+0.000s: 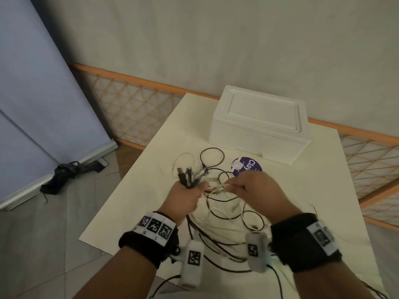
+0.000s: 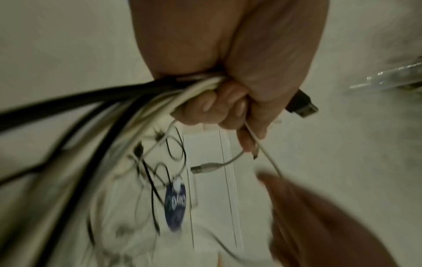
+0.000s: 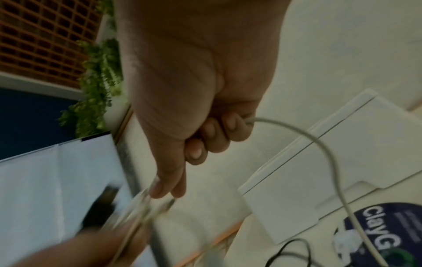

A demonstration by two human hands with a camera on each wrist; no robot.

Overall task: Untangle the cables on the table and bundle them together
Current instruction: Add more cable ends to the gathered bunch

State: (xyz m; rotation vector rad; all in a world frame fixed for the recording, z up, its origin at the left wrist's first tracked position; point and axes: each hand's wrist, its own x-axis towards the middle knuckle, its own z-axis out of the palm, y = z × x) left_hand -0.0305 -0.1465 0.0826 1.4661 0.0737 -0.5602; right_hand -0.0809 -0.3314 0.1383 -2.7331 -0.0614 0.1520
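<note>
My left hand [image 1: 190, 195] grips a bunch of black and white cables [image 2: 141, 97] in its fist, and their plug ends [image 1: 190, 175] fan out above it. A black USB plug [image 2: 301, 104] sticks out past the thumb. My right hand [image 1: 246, 190] pinches a white cable [image 3: 319, 144] just right of the left hand. That cable runs between both hands, and a white USB plug [image 2: 205, 168] dangles below. Loose black and white loops [image 1: 226, 212] hang and lie on the cream table [image 1: 151, 180] under my hands.
A white foam box [image 1: 259, 124] stands at the table's far end. A round purple lid [image 1: 248, 167] marked "Clay" lies just in front of it. An orange lattice fence [image 1: 140, 113] runs behind the table, and a dark strap [image 1: 64, 173] lies on the floor at left.
</note>
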